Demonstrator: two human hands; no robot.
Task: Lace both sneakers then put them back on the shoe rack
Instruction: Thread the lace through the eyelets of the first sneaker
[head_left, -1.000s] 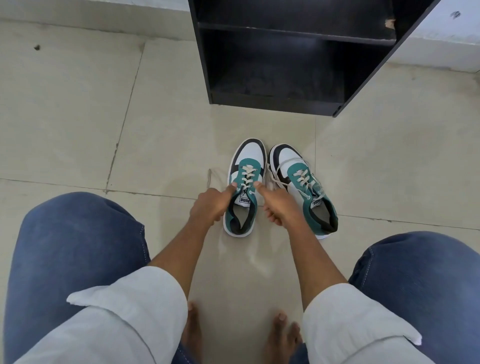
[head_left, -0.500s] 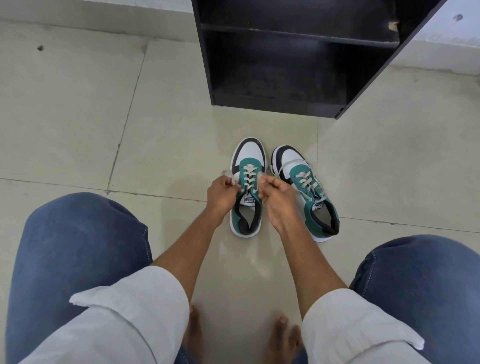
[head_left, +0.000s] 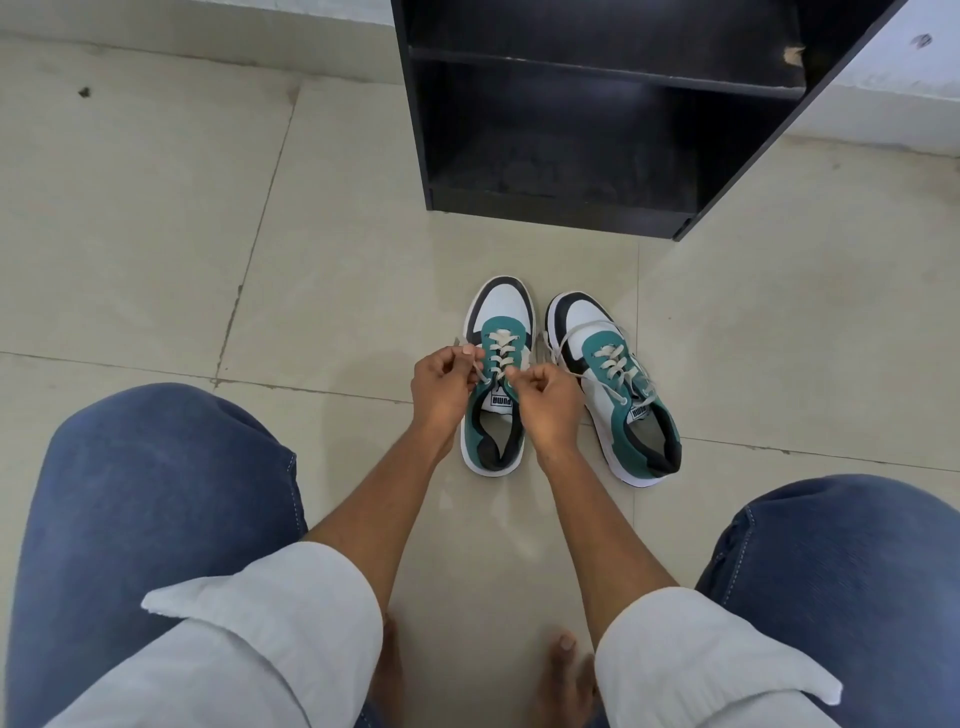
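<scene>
Head view: hands (head_left: 498, 395) on sneaker laces (head_left: 500, 353)

I am seeing the left sneaker (head_left: 497, 415) sitting flat on the floor, toe pointing toward the shoe rack (head_left: 597, 119), its white, teal and black upper laced with a cream lace (head_left: 500, 356). The right sneaker (head_left: 613, 384) is lying just beside it, angled slightly outward, its lace ends trailing loose over the toe. The black rack is standing open beyond both.
</scene>
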